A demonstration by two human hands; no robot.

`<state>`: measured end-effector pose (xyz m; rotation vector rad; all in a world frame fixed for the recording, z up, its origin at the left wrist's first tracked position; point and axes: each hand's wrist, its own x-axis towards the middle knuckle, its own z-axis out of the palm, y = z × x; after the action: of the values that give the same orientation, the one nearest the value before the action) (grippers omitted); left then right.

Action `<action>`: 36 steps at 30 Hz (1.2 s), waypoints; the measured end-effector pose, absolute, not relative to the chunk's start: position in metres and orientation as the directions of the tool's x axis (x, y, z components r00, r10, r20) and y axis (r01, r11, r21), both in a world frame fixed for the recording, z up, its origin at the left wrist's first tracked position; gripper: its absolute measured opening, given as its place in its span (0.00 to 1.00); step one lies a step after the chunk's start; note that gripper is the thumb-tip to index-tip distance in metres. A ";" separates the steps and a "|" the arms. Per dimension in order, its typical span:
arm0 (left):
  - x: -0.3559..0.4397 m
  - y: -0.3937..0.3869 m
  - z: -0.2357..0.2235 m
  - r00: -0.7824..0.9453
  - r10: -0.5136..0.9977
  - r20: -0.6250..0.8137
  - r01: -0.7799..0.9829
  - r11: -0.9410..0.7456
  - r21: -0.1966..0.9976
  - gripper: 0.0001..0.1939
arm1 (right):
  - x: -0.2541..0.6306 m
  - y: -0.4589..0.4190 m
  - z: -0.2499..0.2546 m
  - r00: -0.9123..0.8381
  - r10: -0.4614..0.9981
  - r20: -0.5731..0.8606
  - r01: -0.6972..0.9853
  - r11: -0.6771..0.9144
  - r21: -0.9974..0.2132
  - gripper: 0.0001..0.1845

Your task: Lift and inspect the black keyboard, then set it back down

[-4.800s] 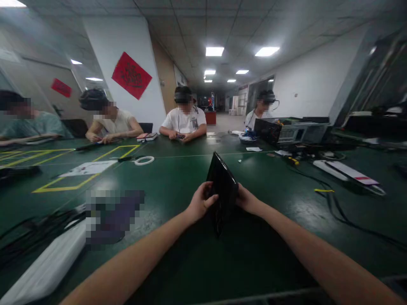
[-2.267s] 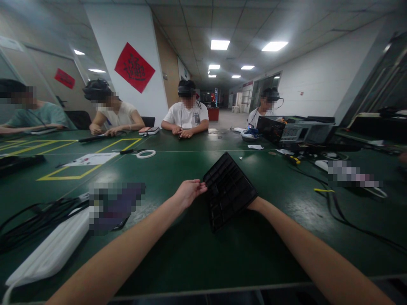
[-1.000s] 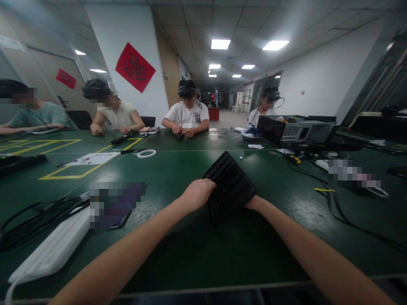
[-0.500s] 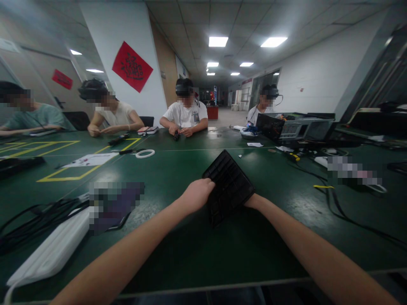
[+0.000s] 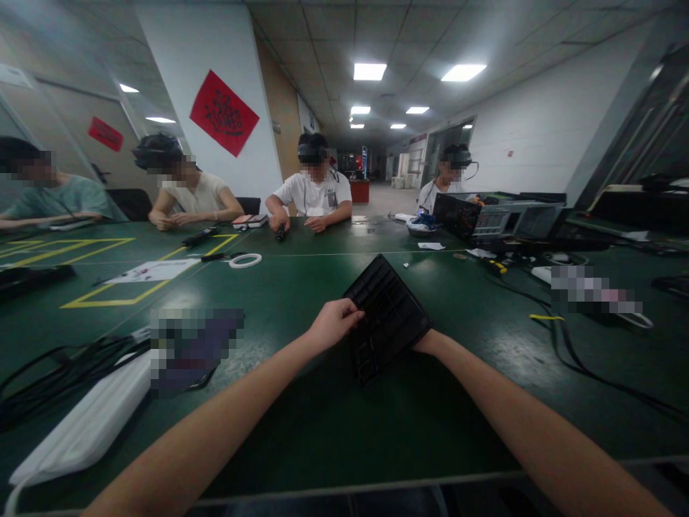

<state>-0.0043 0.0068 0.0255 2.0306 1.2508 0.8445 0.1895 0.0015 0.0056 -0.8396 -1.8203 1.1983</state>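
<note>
A black, flat tray (image 5: 390, 316) divided into small compartments is held up at a tilt over the green table. My right hand (image 5: 429, 342) supports it from behind at its right edge, and the fingers there are hidden by the tray. At the tray's left side, my left hand (image 5: 339, 319) has its thumb and fingers pinched together against the compartments. Whatever lies between those fingertips is too dark and small to make out.
A white power strip (image 5: 80, 424) and black cables (image 5: 69, 366) lie at left, beside a dark, blurred-out object (image 5: 209, 352). A white ring (image 5: 245, 261) lies farther off. An open computer case (image 5: 500, 219) stands at back right. Several people sit across the table (image 5: 301, 445).
My left hand's fingers have shifted slightly and their tips now show more over the tray. The tray and my right hand stay put. A person opposite has moved a dark object leftward.
</note>
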 end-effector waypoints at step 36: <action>-0.071 0.048 0.051 -0.384 0.903 -0.192 -0.472 -0.014 0.881 0.06 | 0.191 -0.003 0.011 -0.527 0.822 0.214 0.066 0.291 -0.954 0.21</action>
<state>-0.0714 0.0484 0.0515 0.5355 1.1671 1.6300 0.1911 -0.0030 0.0111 -0.7995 -1.8236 1.2994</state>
